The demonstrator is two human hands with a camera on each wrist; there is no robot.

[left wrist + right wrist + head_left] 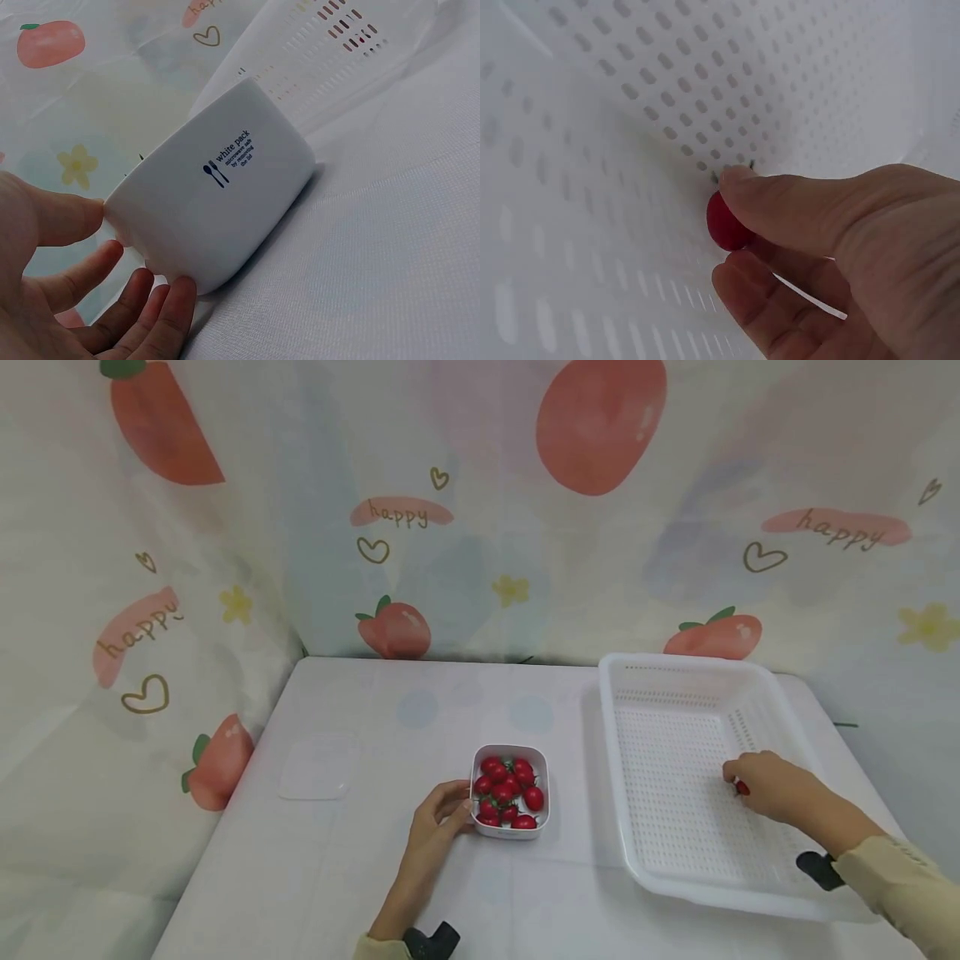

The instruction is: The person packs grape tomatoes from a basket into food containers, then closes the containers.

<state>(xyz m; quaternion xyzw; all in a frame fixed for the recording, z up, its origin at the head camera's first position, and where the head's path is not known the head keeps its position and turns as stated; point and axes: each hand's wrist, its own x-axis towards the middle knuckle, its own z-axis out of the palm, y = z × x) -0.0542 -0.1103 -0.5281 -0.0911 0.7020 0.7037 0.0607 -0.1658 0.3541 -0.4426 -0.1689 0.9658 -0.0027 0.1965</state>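
In the head view a small white plastic container (pixel 510 832) full of red cherry tomatoes (pixel 507 788) stands on the table. My left hand (pixel 435 827) holds it at its left side, thumb at the rim and fingertips low on the wall. Blue "white pack" print (pixel 232 148) marks the container's side in the left wrist view. Over at the right, my right hand (pixel 772 787) is inside a large white perforated basket (pixel 630 827). Thumb and fingers there pinch one cherry tomato (pixel 727 223) with a green stem, close to the basket's perforated surface.
A clear flat plastic lid (pixel 318 768) lies on the left of the white-covered table (pixel 540 902). Behind and to the left, a cloth backdrop (pixel 480 568) printed with fruit, hearts and flowers rises from the table's edges.
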